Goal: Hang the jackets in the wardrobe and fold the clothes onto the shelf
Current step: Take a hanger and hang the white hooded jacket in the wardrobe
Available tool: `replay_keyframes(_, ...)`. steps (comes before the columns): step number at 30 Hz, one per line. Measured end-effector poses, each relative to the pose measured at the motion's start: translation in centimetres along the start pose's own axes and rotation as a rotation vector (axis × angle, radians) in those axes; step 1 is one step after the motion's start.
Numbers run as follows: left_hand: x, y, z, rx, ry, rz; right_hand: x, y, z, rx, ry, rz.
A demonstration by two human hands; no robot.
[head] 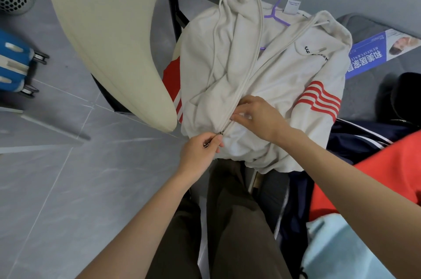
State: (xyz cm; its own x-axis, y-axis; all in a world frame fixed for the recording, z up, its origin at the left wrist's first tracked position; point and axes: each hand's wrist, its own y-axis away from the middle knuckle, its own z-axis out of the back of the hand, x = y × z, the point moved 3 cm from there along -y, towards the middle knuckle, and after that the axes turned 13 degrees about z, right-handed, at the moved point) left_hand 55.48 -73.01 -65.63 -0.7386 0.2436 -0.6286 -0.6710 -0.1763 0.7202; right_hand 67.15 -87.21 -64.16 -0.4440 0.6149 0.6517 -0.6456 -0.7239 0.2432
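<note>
Head view shows the jacket [273, 78], on a purple hanger [274, 8], lying at the near left edge of a grey surface [369, 87], the left hand [200, 149] pinching its zip pull [219, 134] near the hem and the right hand [259, 117] pinching the zip edge just above.

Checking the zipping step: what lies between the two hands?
Head view: a short stretch of zipper on the cream jacket, from left hand to right hand.

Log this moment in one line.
cream hooded jacket: on purple hanger | left hand: pinches zipper pull | right hand: holds zipper edge
</note>
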Motion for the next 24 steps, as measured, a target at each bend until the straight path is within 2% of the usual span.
replay_keyframes(2,0.0,0.2,0.0,0.011,-0.017,-0.006,0.0,-0.5,-0.6,0.132,0.194,-0.077)
replay_keyframes(4,0.1,0.4,0.0,0.012,-0.033,-0.012,0.0,-0.9,-0.9,0.168,0.28,-0.164)
replay_keyframes(6,0.1,0.4,0.2,-0.007,-0.008,0.008,0.4,-0.9,-0.9,0.007,0.144,-0.179)
replay_keyframes(9,0.2,0.5,0.4,-0.011,0.036,0.048,1.5,0.8,-0.2,-0.363,-0.064,-0.125)
replay_keyframes(10,0.2,0.5,0.3,0.001,0.023,0.056,1.9,1.6,-0.2,-0.385,-0.103,-0.093)
replay_keyframes(15,0.1,0.5,0.3,0.036,-0.034,0.03,3.0,4.2,-2.2,-0.162,-0.13,0.007)
replay_keyframes(20,-0.5,0.9,0.8,0.017,-0.033,-0.127,4.2,3.6,-3.6,-0.29,-0.226,-0.019)
replay_keyframes(24,0.2,1.2,1.5,0.052,0.037,-0.129,5.0,2.6,-3.4,-0.327,-0.154,0.014)
